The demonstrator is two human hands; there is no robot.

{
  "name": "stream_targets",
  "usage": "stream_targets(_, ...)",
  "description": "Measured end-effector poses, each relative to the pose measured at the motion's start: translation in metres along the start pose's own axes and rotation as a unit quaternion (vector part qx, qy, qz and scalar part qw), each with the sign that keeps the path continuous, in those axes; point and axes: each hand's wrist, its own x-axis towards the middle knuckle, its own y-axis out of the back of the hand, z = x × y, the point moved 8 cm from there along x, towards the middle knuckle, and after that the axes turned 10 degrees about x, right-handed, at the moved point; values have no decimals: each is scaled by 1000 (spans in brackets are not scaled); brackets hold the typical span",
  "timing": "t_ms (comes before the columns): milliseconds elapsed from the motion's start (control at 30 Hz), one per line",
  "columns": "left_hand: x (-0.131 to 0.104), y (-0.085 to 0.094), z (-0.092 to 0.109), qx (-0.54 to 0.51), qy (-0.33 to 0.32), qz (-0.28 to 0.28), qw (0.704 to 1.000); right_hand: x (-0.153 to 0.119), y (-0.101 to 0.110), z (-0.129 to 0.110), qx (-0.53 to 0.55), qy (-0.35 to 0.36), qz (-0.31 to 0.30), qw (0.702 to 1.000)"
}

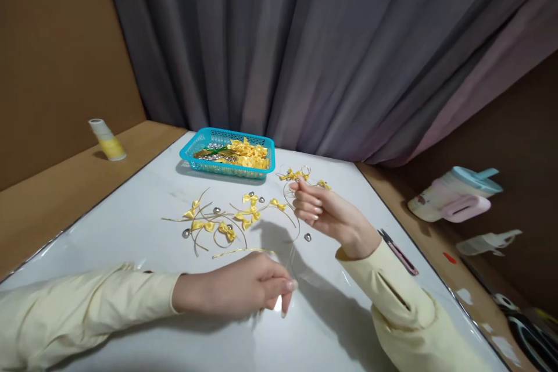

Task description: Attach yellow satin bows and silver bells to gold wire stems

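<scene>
My left hand point(244, 286) is over the near middle of the white table, its thumb and fingers pinched together; what they hold, if anything, is too small to name. Raised to the right, my right hand point(326, 212) has its fingers curled and thumb pressed to the index finger, on something I cannot make out. Between and beyond the hands lie yellow bows point(226, 231) with thin gold cords point(244, 251) and small silver bells point(186, 233). A blue basket point(226, 171) behind them holds more yellow bows, silver bells and gold cords.
Thread snips point(399, 251) lie at the table's right edge. Farther right are a cup with a blue lid point(453, 193), a clear plastic bottle point(483, 243) and black-handled scissors point(529, 340). A yellow and white bottle point(107, 140) stands at the left. A grey curtain point(261, 40) hangs behind.
</scene>
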Motion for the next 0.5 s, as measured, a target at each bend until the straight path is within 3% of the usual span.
stream_targets(233, -27, 24, -30, 115, 25, 23, 993, -5, 34, -54, -5, 94, 55, 994)
stream_targets(500, -53, 47, -57, 166, 66, 18, 984, -31, 69, -47, -32, 151, 80, 985)
